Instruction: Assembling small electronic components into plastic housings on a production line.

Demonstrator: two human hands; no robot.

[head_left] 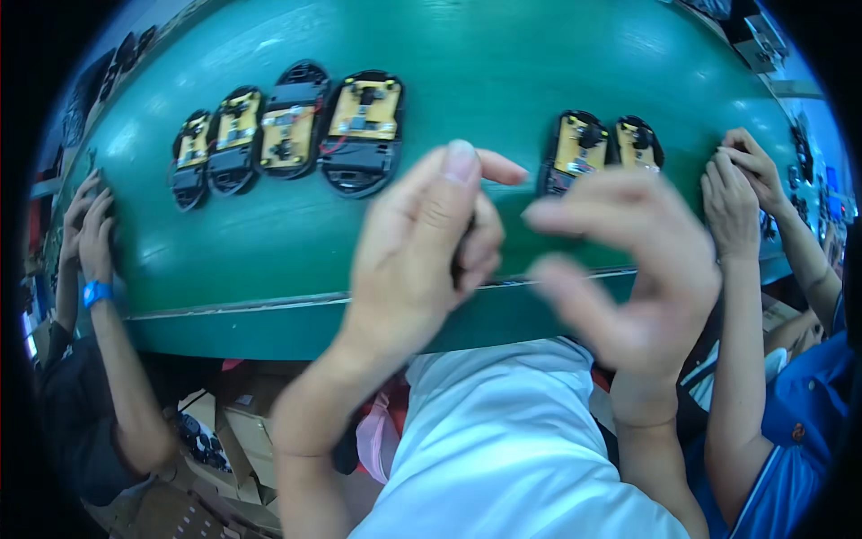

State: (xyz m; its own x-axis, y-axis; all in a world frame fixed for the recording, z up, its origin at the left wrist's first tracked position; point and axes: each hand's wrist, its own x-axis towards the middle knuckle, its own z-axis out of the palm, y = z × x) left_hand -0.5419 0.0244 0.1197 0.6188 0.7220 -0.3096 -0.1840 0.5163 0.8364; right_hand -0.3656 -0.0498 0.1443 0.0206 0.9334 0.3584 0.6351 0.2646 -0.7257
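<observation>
My left hand (422, 234) is raised over the near edge of the green table, its fingers curled and thumb on top. A dark bit shows inside the curl, too hidden to name. To its right, my right hand (637, 269) is blurred by motion, thumb and fingers apart with nothing seen between them. Behind my left hand lies a black oval shell (361, 162), like an opened computer mouse, with a yellow circuit board and red wires. Another such shell (575, 144) lies beyond my right hand, partly covered by it.
Several similar shells stand in a row at left, including one turned shell (292, 117); one more shell (636, 139) is at right. A co-worker's hands (88, 225) with a blue wristband are at the left edge, another person's hands (741, 189) at right. Cardboard boxes (242, 431) sit below.
</observation>
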